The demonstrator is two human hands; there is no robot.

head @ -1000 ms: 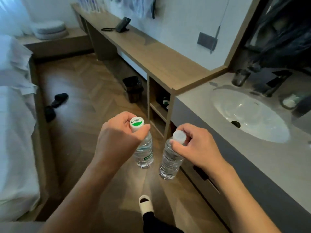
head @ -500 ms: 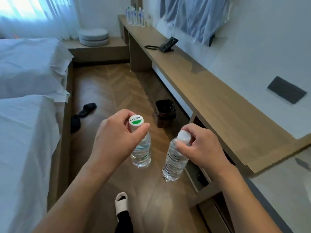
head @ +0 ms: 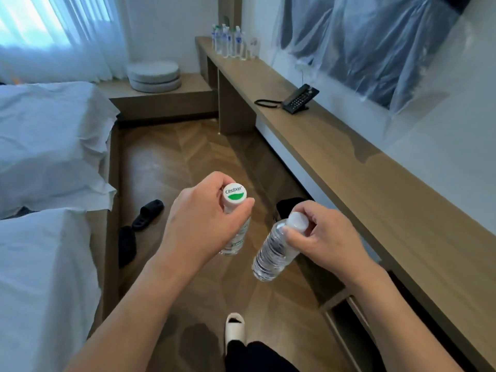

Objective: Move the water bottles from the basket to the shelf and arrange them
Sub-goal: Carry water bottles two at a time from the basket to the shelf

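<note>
We carry two water bottles, one in each of our hands, above the wooden floor [head: 171, 167].

Left hand [head: 198, 226] curls round the neck of the left bottle [head: 237, 237], which hangs upright; its white cap [head: 235, 195] with a green mark faces up. Right hand [head: 324, 237] pinches the neck of the right bottle [head: 271, 253], tilted with its base toward the left; its cap [head: 297, 222] is plain white. The two bottles are near each other, not touching. Along the right wall runs the long shelf [head: 349, 178], with a black phone [head: 298, 99] on it. At its far end stands a cluster of bottles [head: 228, 41]. Beds [head: 48, 146] lie left; dark slippers [head: 146, 214] sit on the floor beside them.
</note>
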